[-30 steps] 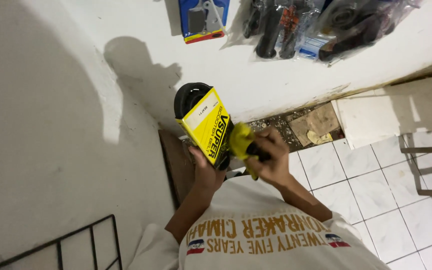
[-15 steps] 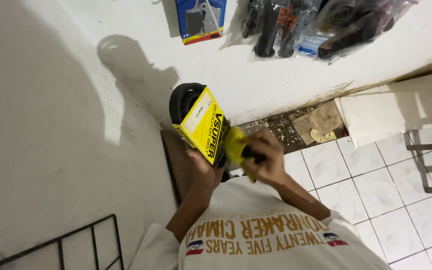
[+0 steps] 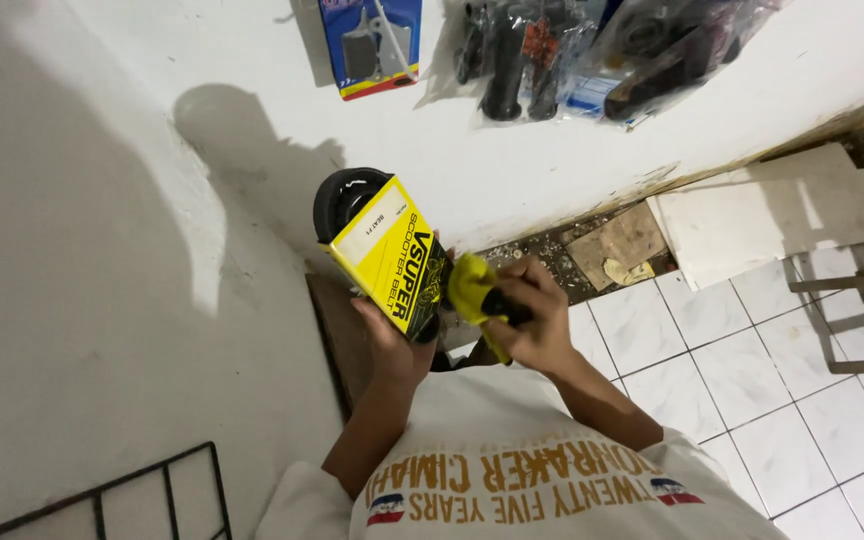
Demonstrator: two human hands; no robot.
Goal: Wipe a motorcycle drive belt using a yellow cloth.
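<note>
Black wire rack: at 7 o'clock, low against the white wall; only its upper bars show.

Left hand: just left of centre, grip clamped from below on the yellow sleeve, fingers wrapped round its lower end.

Yellow sleeve: card wrapper with a white panel and black lettering, tilted, upper end toward 11 o'clock. It encloses a black rubber belt, whose loop sticks out at the upper end.

Yellow cloth: at centre, pressed against the sleeve's right edge.

Right hand: just right of centre, grip closed on the yellow cloth and on a dark object among the fingers; what that object is cannot be told.

Blue blister pack: hanging on the wall at 12 o'clock.

Bagged black parts: clear plastic bags at 1 o'clock, just right of the blue pack.

Broken floor patch: bare rubble at the wall's foot, at 2 o'clock from the hands.

White tiled floor: at 4 o'clock.

Metal frame: at 3 o'clock, standing on the tiles.
</note>
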